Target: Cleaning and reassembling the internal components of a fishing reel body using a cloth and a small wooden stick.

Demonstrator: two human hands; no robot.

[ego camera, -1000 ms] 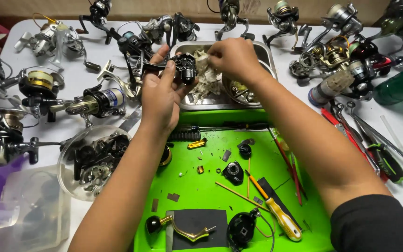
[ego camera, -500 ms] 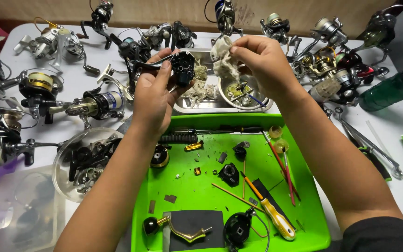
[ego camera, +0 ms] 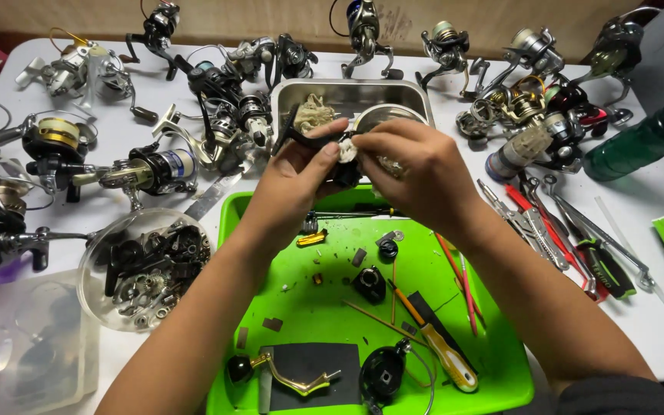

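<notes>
Nearest, a gold crank handle [ego camera: 295, 374] and a yellow-handled screwdriver [ego camera: 438, 347] lie on the green tray [ego camera: 493, 380], whose near edge is cut off by the frame. Above the tray's far end, the left hand [ego camera: 295, 184] is curled around a black reel body [ego camera: 318, 143], mostly hidden by the fingers. The right hand [ego camera: 413, 173] pinches a pale rag [ego camera: 346, 149] against it. Beyond sits a steel pan [ego camera: 355, 94], its contents partly hidden behind both hands. Farther back, fishing reels [ego camera: 447, 46] line the white table [ego camera: 655, 207].
</notes>
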